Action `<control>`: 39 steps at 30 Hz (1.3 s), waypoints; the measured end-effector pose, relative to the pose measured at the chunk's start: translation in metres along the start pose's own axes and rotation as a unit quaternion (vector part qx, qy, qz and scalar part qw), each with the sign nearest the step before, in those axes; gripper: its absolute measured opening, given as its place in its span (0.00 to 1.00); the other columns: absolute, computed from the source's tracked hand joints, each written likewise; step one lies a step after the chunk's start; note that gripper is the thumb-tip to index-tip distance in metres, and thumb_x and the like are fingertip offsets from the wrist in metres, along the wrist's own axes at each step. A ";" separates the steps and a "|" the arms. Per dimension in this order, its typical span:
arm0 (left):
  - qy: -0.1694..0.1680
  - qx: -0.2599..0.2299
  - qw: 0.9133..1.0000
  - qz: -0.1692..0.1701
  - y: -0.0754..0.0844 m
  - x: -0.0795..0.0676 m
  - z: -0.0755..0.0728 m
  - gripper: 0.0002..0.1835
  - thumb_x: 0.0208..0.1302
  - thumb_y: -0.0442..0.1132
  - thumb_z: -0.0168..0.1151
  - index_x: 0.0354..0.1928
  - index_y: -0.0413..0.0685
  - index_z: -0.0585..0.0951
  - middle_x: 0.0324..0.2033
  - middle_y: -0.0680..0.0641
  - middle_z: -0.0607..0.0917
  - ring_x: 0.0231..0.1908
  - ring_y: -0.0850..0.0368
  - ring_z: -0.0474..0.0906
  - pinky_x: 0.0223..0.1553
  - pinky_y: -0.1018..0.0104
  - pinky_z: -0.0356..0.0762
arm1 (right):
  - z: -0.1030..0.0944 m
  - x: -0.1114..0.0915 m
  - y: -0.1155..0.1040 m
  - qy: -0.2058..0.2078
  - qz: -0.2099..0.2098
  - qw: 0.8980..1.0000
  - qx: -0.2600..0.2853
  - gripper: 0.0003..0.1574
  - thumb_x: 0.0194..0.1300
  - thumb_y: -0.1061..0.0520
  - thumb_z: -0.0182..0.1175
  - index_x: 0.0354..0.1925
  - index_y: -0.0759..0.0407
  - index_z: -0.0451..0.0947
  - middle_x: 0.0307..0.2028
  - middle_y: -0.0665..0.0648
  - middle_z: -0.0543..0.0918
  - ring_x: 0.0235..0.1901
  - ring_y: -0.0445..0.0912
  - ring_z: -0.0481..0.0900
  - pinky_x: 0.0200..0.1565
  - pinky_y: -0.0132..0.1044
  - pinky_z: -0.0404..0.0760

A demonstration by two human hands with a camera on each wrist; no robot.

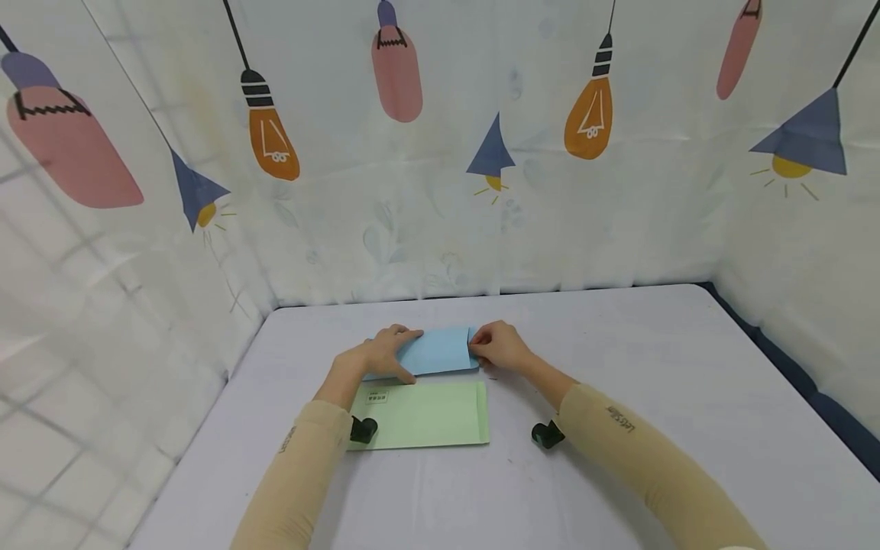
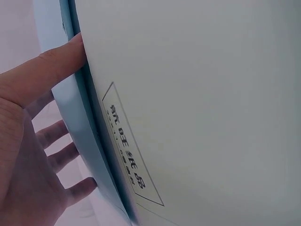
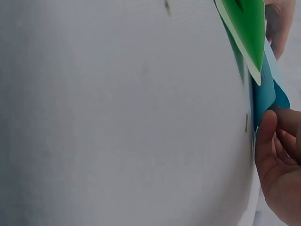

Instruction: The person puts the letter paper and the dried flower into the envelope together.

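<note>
A light blue envelope [image 1: 437,352] lies on the white table, its flap end to the right. The left hand [image 1: 388,350] spans its left part, fingers spread, with the thumb along the near edge and the fingertips by the far edge. At the right end, the right hand [image 1: 504,346] pinches the blue flap between thumb and index finger; the other fingers [image 3: 284,146] are curled. A pale green envelope [image 1: 422,416] lies just in front of the blue one, with a small printed box near its upper left. Its open end shows bright green in the right wrist view.
The white table [image 1: 591,489] stretches around both envelopes. A wall cloth [image 1: 426,229] printed with lamps and bulbs hangs behind and at both sides. Dark camera mounts [image 1: 548,435] stick out from the wrists.
</note>
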State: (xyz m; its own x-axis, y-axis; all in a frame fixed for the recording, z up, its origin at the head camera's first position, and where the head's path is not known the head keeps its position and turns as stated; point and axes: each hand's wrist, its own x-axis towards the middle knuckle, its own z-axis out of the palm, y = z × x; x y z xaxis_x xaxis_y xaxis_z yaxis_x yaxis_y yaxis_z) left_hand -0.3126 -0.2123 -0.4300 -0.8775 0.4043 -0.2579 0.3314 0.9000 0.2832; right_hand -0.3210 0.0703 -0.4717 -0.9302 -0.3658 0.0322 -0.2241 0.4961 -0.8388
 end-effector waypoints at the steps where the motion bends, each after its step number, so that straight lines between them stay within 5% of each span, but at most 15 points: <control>1: -0.001 -0.001 1.000 -0.001 0.000 0.000 0.000 0.54 0.55 0.54 0.79 0.81 0.56 0.60 0.75 0.40 0.59 0.73 0.37 0.56 0.66 0.26 0.54 | 0.001 0.000 0.000 -0.002 -0.002 1.000 0.000 0.06 0.71 0.62 0.64 0.40 0.65 0.85 0.23 0.52 0.83 0.20 0.42 0.81 0.27 0.33 0.81; 12: -0.002 0.009 1.000 0.008 -0.003 0.004 0.002 0.55 0.56 0.55 0.78 0.81 0.55 0.59 0.75 0.40 0.59 0.74 0.37 0.56 0.66 0.24 0.53 | -0.007 -0.007 0.006 -0.021 -0.014 0.999 -0.027 0.08 0.73 0.61 0.62 0.45 0.63 0.86 0.29 0.51 0.84 0.26 0.42 0.79 0.33 0.34 0.80; 26: 0.008 -0.009 1.000 0.022 -0.011 0.005 0.004 0.54 0.55 0.57 0.79 0.80 0.57 0.61 0.75 0.40 0.60 0.73 0.37 0.57 0.66 0.25 0.53 | -0.056 -0.036 0.017 -0.047 -0.001 0.999 -0.026 0.10 0.74 0.61 0.61 0.47 0.65 0.84 0.36 0.58 0.84 0.32 0.47 0.79 0.36 0.38 0.81; 39: 0.021 -0.020 0.999 0.037 -0.013 0.006 0.004 0.54 0.53 0.56 0.81 0.80 0.56 0.63 0.75 0.40 0.61 0.72 0.37 0.59 0.65 0.31 0.60 | -0.081 -0.062 0.030 -0.087 -0.073 0.990 -0.088 0.09 0.73 0.63 0.60 0.46 0.66 0.84 0.35 0.55 0.85 0.29 0.46 0.81 0.32 0.36 0.79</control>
State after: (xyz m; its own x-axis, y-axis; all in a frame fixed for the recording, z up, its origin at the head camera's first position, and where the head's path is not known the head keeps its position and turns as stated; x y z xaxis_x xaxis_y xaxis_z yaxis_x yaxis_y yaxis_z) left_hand -0.3203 -0.2210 -0.4391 -0.8656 0.4610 -0.1956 0.3825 0.8607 0.3360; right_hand -0.2935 0.1720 -0.4547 -0.8239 -0.5654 0.0396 -0.4137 0.5522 -0.7239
